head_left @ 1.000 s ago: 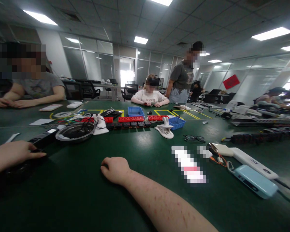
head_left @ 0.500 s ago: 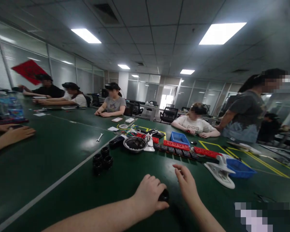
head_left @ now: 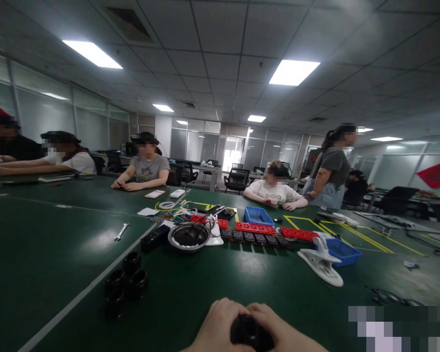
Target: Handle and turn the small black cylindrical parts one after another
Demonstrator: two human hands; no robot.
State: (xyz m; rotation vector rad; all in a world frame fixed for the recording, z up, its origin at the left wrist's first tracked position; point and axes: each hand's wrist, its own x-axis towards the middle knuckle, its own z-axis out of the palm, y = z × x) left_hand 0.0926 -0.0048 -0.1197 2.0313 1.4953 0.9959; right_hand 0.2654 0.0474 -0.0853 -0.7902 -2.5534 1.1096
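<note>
At the near edge of the table, a glossy black rounded part [head_left: 250,332] with a hollow or hole in its face is held between both hands. My left hand [head_left: 218,325] is closed around its left side. From the right, my right hand [head_left: 278,326] wraps the same part, its fingers meeting the left ones over the top. The lower portion of the part is cut off or hidden by the hands. Several similar black rounded parts [head_left: 126,283] stand clustered on the table to the left of my hands.
Beyond my hands are a metal bowl [head_left: 189,237], red socket strips [head_left: 254,228], a white clamp-shaped piece [head_left: 321,264] and blue trays [head_left: 258,216]. A wrench [head_left: 121,232] lies left on the green table [head_left: 190,278]. People sit across; one person [head_left: 332,168] stands at right.
My right hand has come in from the right and closed on the black part, which only my left hand held before. The camera view has turned to the right.
</note>
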